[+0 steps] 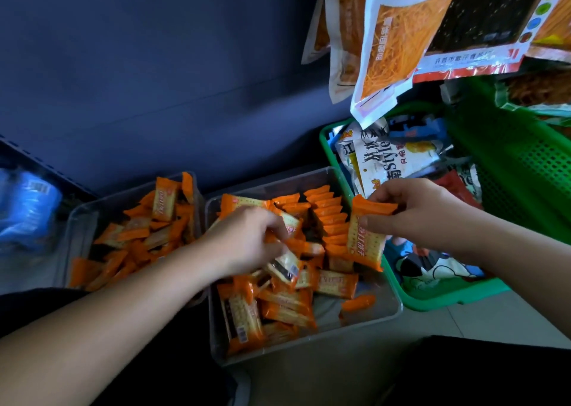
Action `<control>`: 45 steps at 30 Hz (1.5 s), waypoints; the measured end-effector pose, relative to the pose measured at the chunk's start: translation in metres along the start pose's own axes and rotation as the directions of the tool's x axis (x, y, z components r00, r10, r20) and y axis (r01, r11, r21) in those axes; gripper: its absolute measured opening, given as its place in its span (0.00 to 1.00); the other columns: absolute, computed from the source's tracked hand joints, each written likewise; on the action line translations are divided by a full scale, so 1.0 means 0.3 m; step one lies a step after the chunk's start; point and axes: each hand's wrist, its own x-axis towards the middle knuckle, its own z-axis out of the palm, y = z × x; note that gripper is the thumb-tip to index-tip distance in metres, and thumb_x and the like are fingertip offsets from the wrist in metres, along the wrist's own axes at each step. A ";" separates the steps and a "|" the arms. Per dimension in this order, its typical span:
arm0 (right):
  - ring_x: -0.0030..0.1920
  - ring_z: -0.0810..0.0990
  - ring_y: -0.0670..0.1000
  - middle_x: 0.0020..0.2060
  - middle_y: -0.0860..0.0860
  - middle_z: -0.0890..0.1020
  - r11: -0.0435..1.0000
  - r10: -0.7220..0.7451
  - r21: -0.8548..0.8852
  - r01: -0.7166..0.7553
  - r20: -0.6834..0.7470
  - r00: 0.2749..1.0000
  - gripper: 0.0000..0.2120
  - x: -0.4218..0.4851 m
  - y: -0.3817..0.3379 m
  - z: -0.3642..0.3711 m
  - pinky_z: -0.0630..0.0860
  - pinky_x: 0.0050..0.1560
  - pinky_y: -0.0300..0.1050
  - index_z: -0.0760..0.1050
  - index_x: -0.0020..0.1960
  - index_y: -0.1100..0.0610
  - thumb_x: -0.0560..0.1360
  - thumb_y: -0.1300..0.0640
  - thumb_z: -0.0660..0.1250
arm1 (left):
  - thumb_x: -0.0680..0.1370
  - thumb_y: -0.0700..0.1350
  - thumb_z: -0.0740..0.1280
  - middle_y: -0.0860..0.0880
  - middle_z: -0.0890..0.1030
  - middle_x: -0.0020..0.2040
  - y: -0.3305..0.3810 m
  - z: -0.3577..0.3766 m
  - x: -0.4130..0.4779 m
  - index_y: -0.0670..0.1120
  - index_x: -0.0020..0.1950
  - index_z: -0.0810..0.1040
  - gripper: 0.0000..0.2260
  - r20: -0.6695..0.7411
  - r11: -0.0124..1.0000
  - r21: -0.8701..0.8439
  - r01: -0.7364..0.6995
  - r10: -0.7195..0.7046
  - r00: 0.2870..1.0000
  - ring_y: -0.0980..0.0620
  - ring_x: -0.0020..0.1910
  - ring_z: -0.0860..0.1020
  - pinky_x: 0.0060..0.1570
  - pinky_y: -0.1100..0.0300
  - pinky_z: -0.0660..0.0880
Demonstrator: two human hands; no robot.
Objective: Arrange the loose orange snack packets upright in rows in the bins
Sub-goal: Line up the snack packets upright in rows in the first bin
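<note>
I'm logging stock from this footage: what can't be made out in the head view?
- Left hand: fingertips buried among loose packets in the middle clear bin; its grip is unclear.
- Blue package, left edge: blurred, cut off.
- Green basket contents: partly covered by hanging bags and the right hand holding an orange packet.

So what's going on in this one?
A person is sorting orange foil snack packets in a clear plastic bin. The left hand grips some in the loose pile; the right hand pinches one packet beside the upright row at the back right. A second clear bin alongside is jumbled.
</note>
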 end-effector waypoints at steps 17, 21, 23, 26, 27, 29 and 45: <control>0.30 0.76 0.43 0.30 0.46 0.81 1.000 0.010 0.008 -0.010 -0.007 1.000 0.07 -0.020 0.048 0.064 0.69 0.28 0.32 0.80 0.45 0.51 0.73 0.54 0.77 | 0.83 0.54 0.65 0.49 0.79 0.60 0.129 0.244 0.015 0.48 0.66 0.79 0.15 0.152 0.922 0.185 -0.340 0.315 0.937 0.48 0.59 0.78 0.57 0.49 0.78; 0.33 0.78 0.47 0.35 0.51 0.83 0.999 0.032 0.029 -0.031 -0.017 0.999 0.08 -0.050 0.089 0.041 0.75 0.36 0.43 0.79 0.46 0.53 0.72 0.55 0.77 | 0.83 0.58 0.62 0.45 0.80 0.61 0.153 0.427 0.092 0.45 0.66 0.78 0.20 0.249 0.891 0.333 -0.309 0.233 0.940 0.43 0.62 0.77 0.62 0.48 0.74; 0.33 0.78 0.46 0.37 0.52 0.84 0.998 0.048 0.048 -0.047 -0.016 0.999 0.08 -0.057 0.107 0.026 0.77 0.38 0.45 0.79 0.46 0.53 0.72 0.56 0.78 | 0.83 0.61 0.61 0.47 0.79 0.63 0.163 0.455 0.117 0.48 0.69 0.74 0.21 0.261 0.864 0.399 -0.306 0.212 0.942 0.44 0.65 0.74 0.64 0.48 0.70; 0.33 0.78 0.45 0.38 0.52 0.84 0.996 0.060 0.059 -0.059 -0.003 0.998 0.08 -0.065 0.126 0.007 0.77 0.39 0.45 0.79 0.46 0.52 0.72 0.56 0.78 | 0.82 0.63 0.62 0.48 0.77 0.65 0.159 0.473 0.138 0.50 0.70 0.73 0.23 0.266 0.872 0.410 -0.269 0.168 0.949 0.45 0.68 0.71 0.68 0.47 0.65; 0.32 0.77 0.45 0.38 0.51 0.84 0.996 0.066 0.054 -0.066 0.001 0.998 0.08 -0.066 0.131 0.002 0.76 0.39 0.45 0.79 0.46 0.52 0.72 0.55 0.78 | 0.82 0.63 0.62 0.48 0.77 0.65 0.155 0.479 0.142 0.50 0.71 0.73 0.23 0.263 0.883 0.398 -0.251 0.152 0.953 0.45 0.68 0.71 0.69 0.47 0.64; 0.32 0.77 0.44 0.37 0.51 0.84 0.996 0.075 0.048 -0.075 0.004 0.997 0.08 -0.064 0.138 -0.003 0.76 0.38 0.44 0.79 0.46 0.52 0.72 0.55 0.78 | 0.82 0.63 0.63 0.49 0.79 0.64 0.149 0.490 0.140 0.51 0.71 0.72 0.23 0.257 0.899 0.372 -0.230 0.138 0.956 0.46 0.68 0.71 0.69 0.48 0.64; 0.33 0.78 0.47 0.41 0.54 0.85 0.997 0.076 0.011 -0.076 0.013 0.997 0.08 -0.052 0.125 0.004 0.76 0.36 0.45 0.79 0.48 0.52 0.73 0.54 0.78 | 0.79 0.62 0.66 0.51 0.76 0.69 0.110 0.496 0.122 0.55 0.72 0.70 0.24 0.331 0.918 0.310 -0.248 0.140 0.933 0.46 0.69 0.71 0.69 0.44 0.59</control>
